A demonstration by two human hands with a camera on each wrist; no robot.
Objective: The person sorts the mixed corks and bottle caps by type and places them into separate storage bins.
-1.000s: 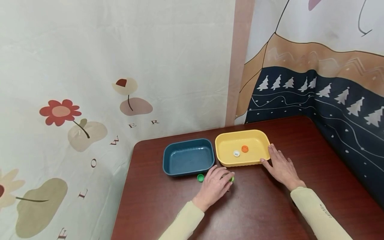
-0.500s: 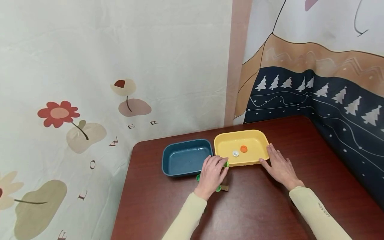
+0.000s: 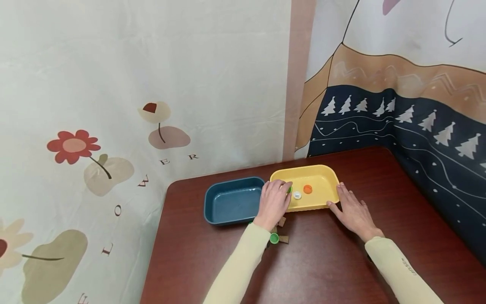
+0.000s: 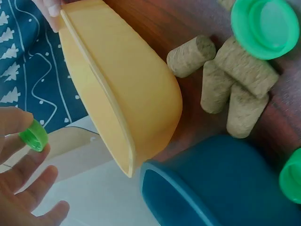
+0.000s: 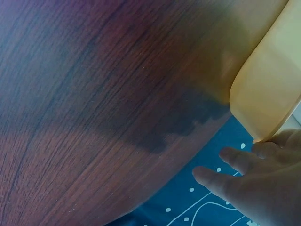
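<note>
Cap (image 4: 34, 135) pinched by left hand (image 3: 272, 203) over yellow tray (image 3: 322, 197), likely mid-placement; tray touched by right hand (image 3: 355, 214), fingers apart; release seems needed next.

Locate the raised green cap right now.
In the head view, the left hand pinches the green cap at the left end of the yellow tray, just left of the white cap.

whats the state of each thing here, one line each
left hand: pinching a cap
held green cap: raised over the tray
right hand: touching the yellow tray
yellow tray: upright, caps inside
white cap: in yellow tray
orange cap: in yellow tray
blue tray: upright
corks: lying clustered
</note>
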